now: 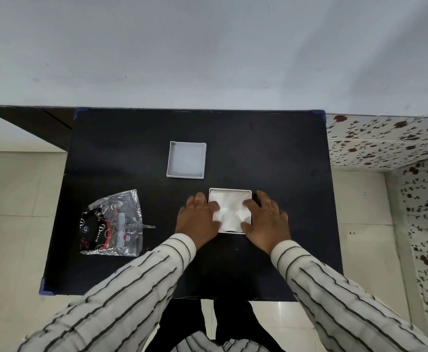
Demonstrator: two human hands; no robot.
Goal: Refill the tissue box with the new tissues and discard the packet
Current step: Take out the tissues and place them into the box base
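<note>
— On the black table (271,153), near the front edge: what is the status?

— Tissues (229,212) sit inside the open tissue box (230,191). Left hand (199,219) and right hand (265,219) flank the box, fingers spread flat, fingertips pressing on the stack. Neither hand grasps anything.

— Done and remaining?

— Judged from the layout: the packet (111,224) lies open and crumpled, well apart to the left, apparently emptied. Filling looks nearly complete. The lid (186,160) lies inside-up beyond the box, not yet fitted. The packet is not yet discarded.

— Clearance?

— Box and lid are near but not touching. The right half of the table is bare; the far edge meets the wall (208,59). The packet rests close to the left edge, so a careless sweep could push it off. No bin is visible; where the packet goes cannot be told.
</note>
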